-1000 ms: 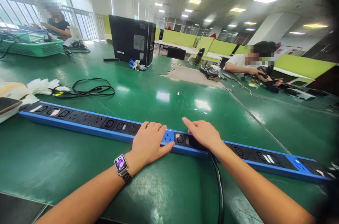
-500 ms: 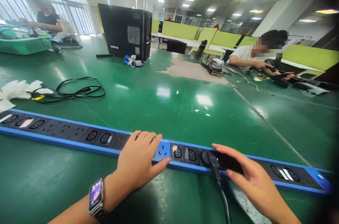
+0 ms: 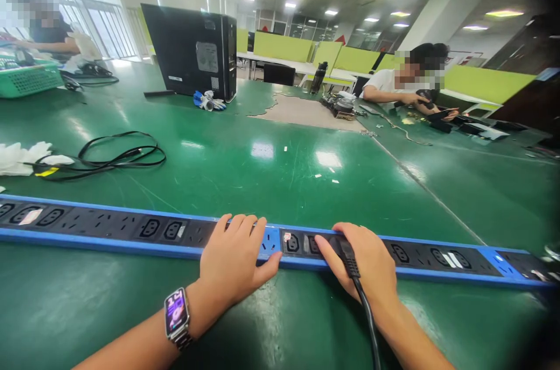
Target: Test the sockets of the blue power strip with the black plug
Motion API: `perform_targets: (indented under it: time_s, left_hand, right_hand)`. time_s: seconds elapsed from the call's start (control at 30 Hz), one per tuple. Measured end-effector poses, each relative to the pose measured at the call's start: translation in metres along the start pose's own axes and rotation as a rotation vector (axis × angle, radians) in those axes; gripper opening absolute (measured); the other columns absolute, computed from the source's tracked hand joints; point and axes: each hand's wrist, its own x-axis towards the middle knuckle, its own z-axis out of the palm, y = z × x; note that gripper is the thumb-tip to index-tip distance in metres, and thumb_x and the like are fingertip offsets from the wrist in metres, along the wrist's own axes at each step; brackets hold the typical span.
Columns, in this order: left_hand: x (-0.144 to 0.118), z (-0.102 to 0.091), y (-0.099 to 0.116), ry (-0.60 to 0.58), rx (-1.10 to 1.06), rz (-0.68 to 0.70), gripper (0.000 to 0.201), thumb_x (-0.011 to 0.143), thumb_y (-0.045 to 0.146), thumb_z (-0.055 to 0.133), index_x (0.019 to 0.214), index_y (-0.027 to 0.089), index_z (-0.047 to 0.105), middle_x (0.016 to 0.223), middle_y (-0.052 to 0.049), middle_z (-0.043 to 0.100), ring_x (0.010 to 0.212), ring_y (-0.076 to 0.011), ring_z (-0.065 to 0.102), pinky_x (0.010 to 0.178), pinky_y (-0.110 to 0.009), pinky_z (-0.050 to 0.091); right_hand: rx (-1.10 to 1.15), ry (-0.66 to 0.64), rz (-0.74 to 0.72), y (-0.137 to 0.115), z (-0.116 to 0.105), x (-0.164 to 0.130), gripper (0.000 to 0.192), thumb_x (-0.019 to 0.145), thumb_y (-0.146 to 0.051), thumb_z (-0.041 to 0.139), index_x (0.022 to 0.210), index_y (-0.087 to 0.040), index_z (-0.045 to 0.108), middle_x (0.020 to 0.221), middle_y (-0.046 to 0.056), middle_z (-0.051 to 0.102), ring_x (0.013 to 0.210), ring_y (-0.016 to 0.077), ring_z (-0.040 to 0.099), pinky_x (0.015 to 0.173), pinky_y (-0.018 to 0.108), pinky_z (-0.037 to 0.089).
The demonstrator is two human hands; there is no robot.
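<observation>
A long blue-and-black power strip [image 3: 105, 224] lies across the green table in front of me. My left hand [image 3: 236, 253] rests over it left of the blue socket, fingers curled to its far edge and thumb along the near side, holding it. My right hand [image 3: 371, 265] closes around a black power plug [image 3: 346, 250] seated in the strip, thumb on its left and fingers on its right. The plug's black cord [image 3: 368, 311] runs down toward me. The right fingertips are partly hidden behind the plug and hand.
A looped black cable [image 3: 118, 154] and white gloves [image 3: 21, 158] lie at left. Farther back stand a black computer case [image 3: 188, 52], blue-and-white gloves [image 3: 209, 101] and a green basket [image 3: 30, 81]. A co-worker [image 3: 389, 90] handles parts at right; another person [image 3: 48, 37] sits far left.
My right hand has moved left, from apart beside the plug to closed around it. My left hand stays on the strip. The view has shifted slightly to the right.
</observation>
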Motion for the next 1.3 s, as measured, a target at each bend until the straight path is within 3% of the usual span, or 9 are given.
perform_targets:
  time_s: [0.43, 1.03, 1.3]
  left_hand:
    - [-0.0017, -0.0029, -0.0012, 0.006, 0.008, 0.009, 0.048, 0.089, 0.051, 0.048, 0.117, 0.015, 0.062, 0.110, -0.011, 0.069, 0.102, -0.0288, 0.060, 0.095, -0.047, 0.041]
    - [-0.0012, -0.0030, -0.0012, -0.010, -0.013, -0.007, 0.050, 0.088, 0.053, 0.051, 0.116, 0.013, 0.063, 0.107, -0.012, 0.068, 0.102, -0.0293, 0.060, 0.093, -0.047, 0.042]
    - [-0.0008, -0.0026, 0.0012, -0.018, 0.014, -0.030, 0.047, 0.086, 0.052, 0.051, 0.111, 0.014, 0.063, 0.104, -0.012, 0.067, 0.099, -0.0292, 0.059, 0.091, -0.047, 0.043]
  right_hand:
    - [0.000, -0.125, 0.208, -0.0126, -0.0071, 0.0014, 0.052, 0.087, -0.067, 0.041, 0.090, -0.022, 0.066, 0.084, 0.007, 0.069, 0.084, 0.0264, 0.063, 0.071, 0.036, 0.044]
    - [-0.038, -0.109, 0.136, -0.0084, -0.0055, 0.0029, 0.048, 0.091, -0.063, 0.037, 0.083, -0.023, 0.063, 0.074, 0.006, 0.065, 0.076, 0.0229, 0.060, 0.061, 0.029, 0.035]
    - [-0.017, -0.131, 0.182, -0.0114, -0.0078, 0.0038, 0.048, 0.090, -0.065, 0.038, 0.083, -0.024, 0.063, 0.075, 0.005, 0.065, 0.077, 0.0229, 0.060, 0.062, 0.030, 0.037]
